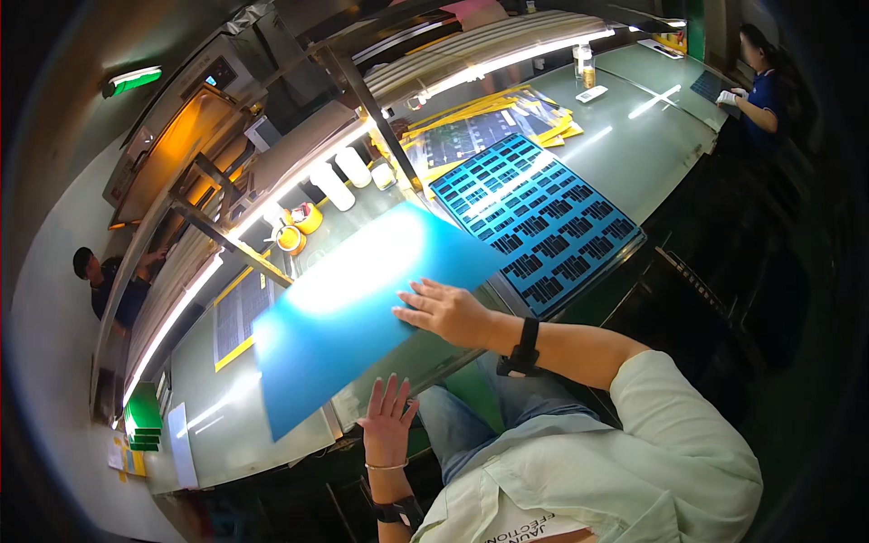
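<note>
From my remote seat I see the glossy blue rectangular sheet (339,303) mid-frame over the grey-green counter (226,443), up-left of both hands, its long axis running lower left to upper right. The right hand (444,312) is nearer, fingers spread over its near edge (I can't confirm contact); the left hand (387,423), wide and empty, is just below. Beyond, upper left of centre, stand round yellow-orange tubs (291,240), contents unclear to me.

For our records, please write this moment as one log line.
right hand: over blue sheet, contact unclear; left hand: empty; patterned panel: right of sheet
</note>
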The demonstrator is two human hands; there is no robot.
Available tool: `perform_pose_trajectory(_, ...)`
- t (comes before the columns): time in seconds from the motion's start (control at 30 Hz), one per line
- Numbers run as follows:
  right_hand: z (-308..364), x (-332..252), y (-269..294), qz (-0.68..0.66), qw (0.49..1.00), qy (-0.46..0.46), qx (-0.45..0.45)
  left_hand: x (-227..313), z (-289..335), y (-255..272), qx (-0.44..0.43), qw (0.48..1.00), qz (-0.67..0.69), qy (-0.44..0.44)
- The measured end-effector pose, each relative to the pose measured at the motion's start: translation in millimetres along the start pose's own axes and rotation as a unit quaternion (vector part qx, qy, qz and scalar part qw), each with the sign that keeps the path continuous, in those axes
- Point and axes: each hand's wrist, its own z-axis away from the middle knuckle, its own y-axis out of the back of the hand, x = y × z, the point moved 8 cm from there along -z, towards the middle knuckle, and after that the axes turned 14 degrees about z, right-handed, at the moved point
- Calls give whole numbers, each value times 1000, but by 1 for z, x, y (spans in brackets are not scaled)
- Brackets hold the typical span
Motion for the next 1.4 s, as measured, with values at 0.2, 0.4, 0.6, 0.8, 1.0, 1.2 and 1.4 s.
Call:
perform_pose_trajectory(0.2, 89, -37, -45, 38, 992, 39, -113, -48, -6, 65, 182, 939, 278, 93)
perform_pose_trajectory(0.4, 110, 47, 20, -33, 971, -130, -196, -76, 19, 157, 402, 890, 209, 48)
perform_pose_trajectory(0.6, 186, 91, 31, 85, 937, -121, -317, -73, 21, 160, 437, 883, 162, 57)
perform_pose_trajectory(0.8, 184, 100, 46, 55, 954, -88, -280, -69, 22, 147, 423, 892, 102, 124)
perform_pose_trajectory(1.0, 155, 174, 96, 7, 939, -296, -175, -23, 11, 93, 211, 841, -348, 358)
perform_pose_trajectory(1.2, 95, 245, 179, 182, 946, -267, 19, -52, -125, -81, -137, 734, -662, -58)
perform_pose_trajectory(1.4, 83, 283, 172, -11, 881, -472, -9, -182, -216, -126, -243, 546, -802, 2)
